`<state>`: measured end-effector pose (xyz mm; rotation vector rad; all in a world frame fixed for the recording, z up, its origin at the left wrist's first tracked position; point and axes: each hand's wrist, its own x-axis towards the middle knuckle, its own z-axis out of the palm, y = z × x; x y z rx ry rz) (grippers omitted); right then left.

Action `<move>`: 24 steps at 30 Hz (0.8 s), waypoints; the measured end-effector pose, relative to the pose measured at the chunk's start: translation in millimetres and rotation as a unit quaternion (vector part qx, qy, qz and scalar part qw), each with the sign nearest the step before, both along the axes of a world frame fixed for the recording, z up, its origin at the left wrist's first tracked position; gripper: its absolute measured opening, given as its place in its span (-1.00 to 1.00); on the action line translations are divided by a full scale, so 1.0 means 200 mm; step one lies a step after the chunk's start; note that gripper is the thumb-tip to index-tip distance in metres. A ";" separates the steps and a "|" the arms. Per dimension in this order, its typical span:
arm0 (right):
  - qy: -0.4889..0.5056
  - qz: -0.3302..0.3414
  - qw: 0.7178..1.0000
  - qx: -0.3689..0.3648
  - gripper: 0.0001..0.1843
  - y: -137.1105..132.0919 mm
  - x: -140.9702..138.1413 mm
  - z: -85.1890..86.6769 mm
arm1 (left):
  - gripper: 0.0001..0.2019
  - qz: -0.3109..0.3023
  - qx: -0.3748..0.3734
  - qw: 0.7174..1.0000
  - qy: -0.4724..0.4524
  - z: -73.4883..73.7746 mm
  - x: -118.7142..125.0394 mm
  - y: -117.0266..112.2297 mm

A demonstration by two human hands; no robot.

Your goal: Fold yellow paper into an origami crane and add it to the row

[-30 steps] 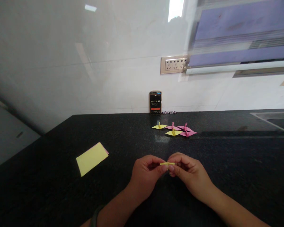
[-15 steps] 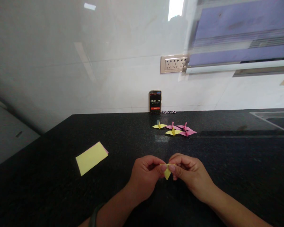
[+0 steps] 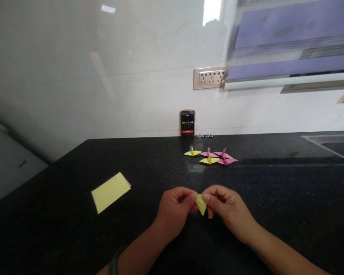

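A small piece of folded yellow paper (image 3: 201, 204) is pinched between my two hands above the dark countertop, its pointed end downward. My left hand (image 3: 176, 208) grips its left edge between thumb and fingers. On the opposite edge, my right hand (image 3: 227, 208) holds it the same way, thumb facing me. The folds behind the fingertips are hidden. Beyond the hands stand several folded paper cranes: a yellow crane (image 3: 192, 152) at the left, another yellow crane (image 3: 210, 160) in front, and pink ones, among them a pink crane (image 3: 227, 161) at the right.
To the left lies a stack of yellow and pink paper sheets (image 3: 111, 193). A phone (image 3: 187, 124) showing a timer leans against the wall, a beaded strap (image 3: 204, 136) beside it. A socket panel (image 3: 210, 78) is on the wall. The black countertop (image 3: 149, 164) has a left edge.
My thumbs have moved slightly apart and up, so more of the folded yellow paper shows between them. Both hands still hold it. The cranes and the sheets stay where they were.
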<state>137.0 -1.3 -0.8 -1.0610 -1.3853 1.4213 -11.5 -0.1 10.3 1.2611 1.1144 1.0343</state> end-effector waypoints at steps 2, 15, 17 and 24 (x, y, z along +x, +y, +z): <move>0.001 0.018 1.000 -0.025 -0.78 0.00 -0.01 -0.01 | -0.86 0.013 0.014 1.000 0.015 -0.01 0.00 0.00; -0.094 0.005 0.995 0.034 -0.71 -0.02 -0.01 0.01 | -0.87 0.009 0.016 1.000 0.006 0.00 0.01 -0.01; -0.093 0.025 0.994 0.042 -0.65 -0.01 0.00 0.01 | -0.85 0.009 0.014 1.000 0.015 0.00 0.00 0.00; -0.106 -0.053 0.991 0.065 -0.63 0.00 0.00 -0.02 | -0.84 -0.058 -0.014 0.998 -0.025 -0.03 0.01 0.00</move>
